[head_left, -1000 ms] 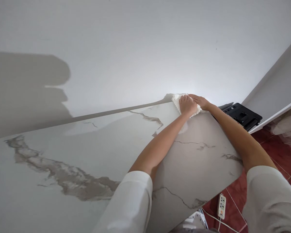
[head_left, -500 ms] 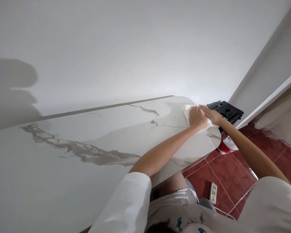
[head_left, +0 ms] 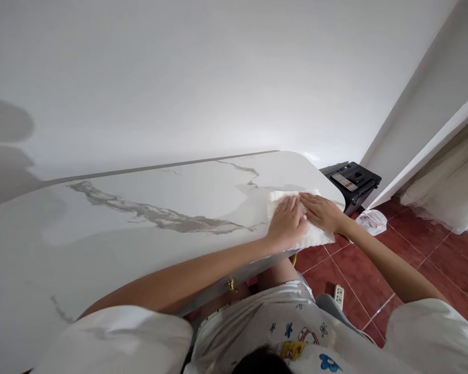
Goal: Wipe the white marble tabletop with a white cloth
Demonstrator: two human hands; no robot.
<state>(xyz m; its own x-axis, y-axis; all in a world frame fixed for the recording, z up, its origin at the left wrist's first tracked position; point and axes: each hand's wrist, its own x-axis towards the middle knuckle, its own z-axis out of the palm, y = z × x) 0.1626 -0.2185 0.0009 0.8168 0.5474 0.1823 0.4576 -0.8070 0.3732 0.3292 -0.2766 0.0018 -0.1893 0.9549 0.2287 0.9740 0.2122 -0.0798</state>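
Note:
A white cloth (head_left: 319, 236) with a wavy edge is spread near the rounded right end of a white, grey-veined marble-look tabletop (head_left: 203, 192). My left hand (head_left: 286, 222) presses down on it with the fingers together and bent, holding it against the surface. Close beside, touching or nearly touching the left fingertips, my right hand (head_left: 322, 212) grips the cloth under closed, fairly straight fingers. Part of the cloth reaches to the table's front edge. What lies beneath both palms is hidden.
A white wall (head_left: 179, 78) runs behind the table. Past its right end stand a black case (head_left: 354, 182) and a white plastic bag (head_left: 372, 222) on red tiles (head_left: 347, 267). A power strip (head_left: 338, 297) lies on the floor. A small brass knob (head_left: 231, 284) sticks out below the front edge.
Both hands have drawn the cloth left and toward me, from the table's far right corner to its front edge. My view has shifted slightly too.

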